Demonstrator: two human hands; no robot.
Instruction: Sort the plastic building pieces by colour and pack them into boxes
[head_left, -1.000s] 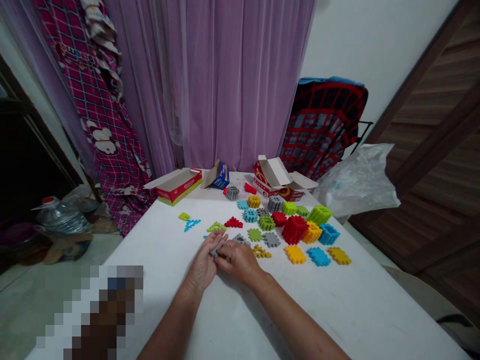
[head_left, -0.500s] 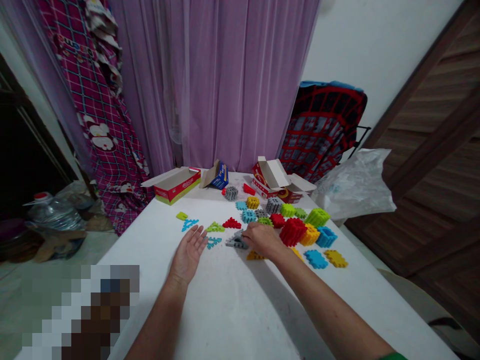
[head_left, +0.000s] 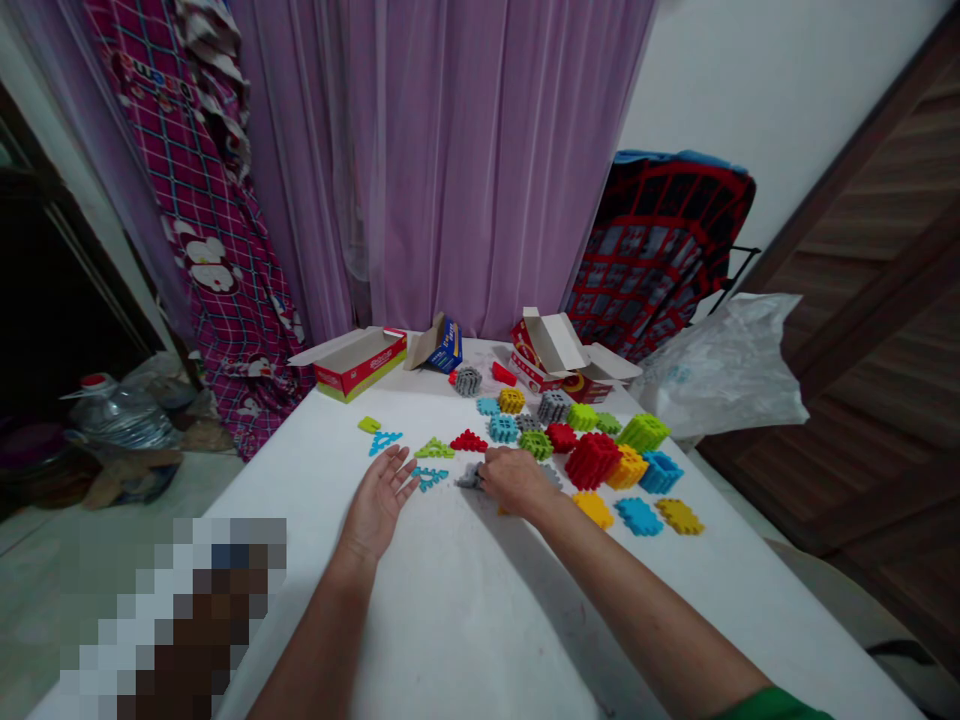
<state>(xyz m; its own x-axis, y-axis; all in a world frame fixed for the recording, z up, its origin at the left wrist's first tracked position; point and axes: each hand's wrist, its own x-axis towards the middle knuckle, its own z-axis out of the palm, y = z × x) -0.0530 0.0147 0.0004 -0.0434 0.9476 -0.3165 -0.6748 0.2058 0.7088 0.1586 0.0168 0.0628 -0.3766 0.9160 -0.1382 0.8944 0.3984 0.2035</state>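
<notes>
Several toothed plastic building tiles in red, yellow, green, blue and grey lie on a white table (head_left: 465, 610). My left hand (head_left: 379, 500) rests flat on the table with fingers stretched out, just left of a small cyan piece (head_left: 429, 479). My right hand (head_left: 514, 480) is curled, knuckles up, over a grey piece (head_left: 470, 477) at the near edge of the pile; its fingertips are hidden. Beyond it lie a red triangle piece (head_left: 469, 441) and a light green one (head_left: 434, 451). A red cube (head_left: 591, 460) built of tiles stands right of my right hand.
Open cardboard boxes stand at the table's far edge: a red and green one (head_left: 360, 363), a blue one (head_left: 441, 345), a red one (head_left: 551, 355). A plastic bag (head_left: 724, 365) lies at the right edge. Purple curtains hang behind. A water jug (head_left: 116, 420) sits on the floor at left.
My hands, joined over a grey piece a second ago, have parted. The left went flat on the table; the right carried the grey piece towards the pile and stays over it.
</notes>
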